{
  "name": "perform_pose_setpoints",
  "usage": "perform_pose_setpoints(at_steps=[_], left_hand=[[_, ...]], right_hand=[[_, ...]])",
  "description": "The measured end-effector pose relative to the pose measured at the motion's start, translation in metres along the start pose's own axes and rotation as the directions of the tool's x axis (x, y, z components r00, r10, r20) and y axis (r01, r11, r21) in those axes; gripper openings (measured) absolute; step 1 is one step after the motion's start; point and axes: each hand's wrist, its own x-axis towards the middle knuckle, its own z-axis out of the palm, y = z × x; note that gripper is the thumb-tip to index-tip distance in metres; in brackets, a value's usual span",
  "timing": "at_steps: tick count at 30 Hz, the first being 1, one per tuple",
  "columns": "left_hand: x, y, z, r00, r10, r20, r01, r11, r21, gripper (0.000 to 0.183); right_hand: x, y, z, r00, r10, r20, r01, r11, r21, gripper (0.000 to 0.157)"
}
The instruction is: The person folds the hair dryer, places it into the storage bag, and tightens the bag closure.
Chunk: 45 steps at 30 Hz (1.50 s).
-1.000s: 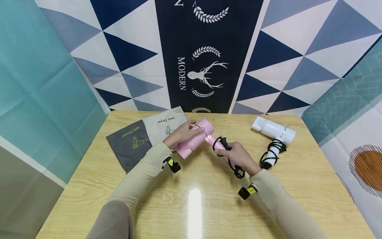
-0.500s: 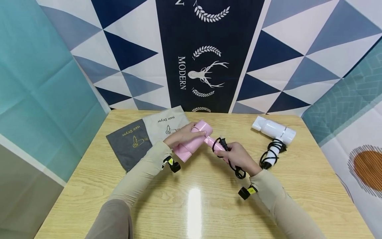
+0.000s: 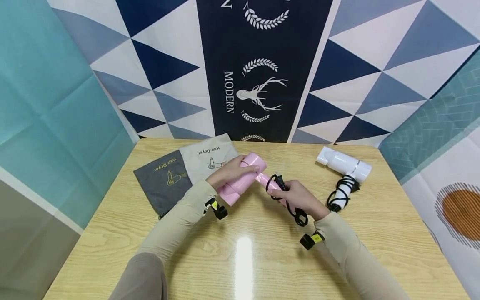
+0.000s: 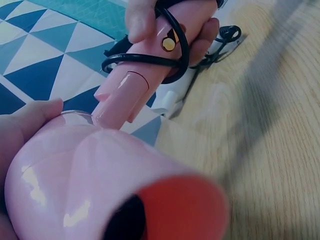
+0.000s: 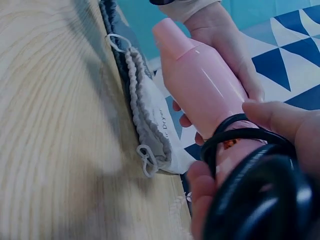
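From my remote post I watch the pink hair dryer (image 3: 241, 183), just right of the light pouch (image 3: 200, 153); the left hand (image 3: 229, 171), nearer that pouch, grasps its barrel; the right hand's (image 3: 301, 196) fingers grip its handle (image 3: 264, 179), which slants away from the pouch.

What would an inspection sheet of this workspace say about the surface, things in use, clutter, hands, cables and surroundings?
Surface: wood-grain table, a bright reflection near its front.
Things in use: pink dryer.
Clutter: white dryer at right; grey bag and white bag at left.
Left hand: grips the barrel of the pink dryer.
Right hand: grips its handle.
Cables: black cord looped round that handle; second cord wound round the white dryer's handle.
Surroundings: patterned backdrop behind; teal panel at left.
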Motion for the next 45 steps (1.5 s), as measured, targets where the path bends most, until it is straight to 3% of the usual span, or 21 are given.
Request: perform_pose_setpoints(at_steps=[7, 18, 31, 40, 45], left_hand=[[-0.003, 0.002, 0.002, 1.0, 0.024, -0.018, -0.023, 0.999, 0.028, 0.08], [-0.006, -0.002, 0.01, 0.998, 0.052, -0.019, -0.052, 0.999, -0.01, 0.078], [-0.01, -0.002, 0.016, 0.995, 0.08, -0.054, -0.08, 0.997, -0.004, 0.077], [-0.012, 0.003, 0.021, 0.983, 0.122, -0.139, -0.113, 0.991, 0.068, 0.074], [-0.014, 0.004, 0.026, 0.974, 0.125, -0.188, -0.115, 0.991, 0.063, 0.075]], right_hand=[[0.005, 0.0, -0.005, 0.995, 0.011, 0.1, -0.017, 0.998, 0.052, 0.046], [0.007, 0.007, 0.0, 0.987, 0.029, 0.155, -0.047, 0.993, 0.108, 0.046], [0.004, 0.008, 0.008, 0.994, 0.008, 0.111, -0.016, 0.998, 0.067, 0.054], [0.001, 0.006, 0.012, 1.0, -0.008, -0.003, 0.009, 0.995, 0.095, 0.051], [0.0, 0.005, 0.015, 0.997, 0.013, -0.07, -0.007, 0.996, 0.087, 0.051]])
